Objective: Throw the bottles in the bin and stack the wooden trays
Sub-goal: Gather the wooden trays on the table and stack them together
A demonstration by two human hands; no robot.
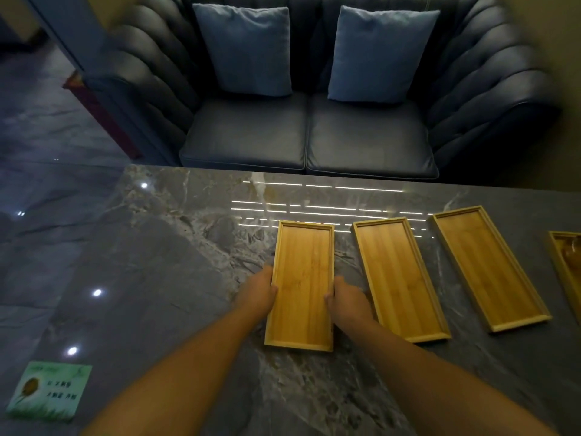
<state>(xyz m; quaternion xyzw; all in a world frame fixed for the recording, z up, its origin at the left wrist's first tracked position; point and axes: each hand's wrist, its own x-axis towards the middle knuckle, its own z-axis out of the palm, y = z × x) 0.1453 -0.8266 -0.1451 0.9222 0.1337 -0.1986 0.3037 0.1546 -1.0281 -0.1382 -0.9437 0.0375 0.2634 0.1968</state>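
Several shallow wooden trays lie side by side on the grey marble table (157, 278). The leftmost tray (301, 284) sits between my hands. My left hand (256, 292) grips its left long edge and my right hand (347, 298) grips its right long edge. To its right lies a second tray (399, 278), then a third tray (487, 269), both holding nothing. A fourth tray (567, 265) is cut off by the right edge of the view. No bottle and no bin are in sight.
A green and white card (50, 390) lies at the table's near left corner. Beyond the table's far edge stands a dark blue sofa (308, 133) with two blue cushions (248, 48). Dark polished floor (47, 136) stretches to the left.
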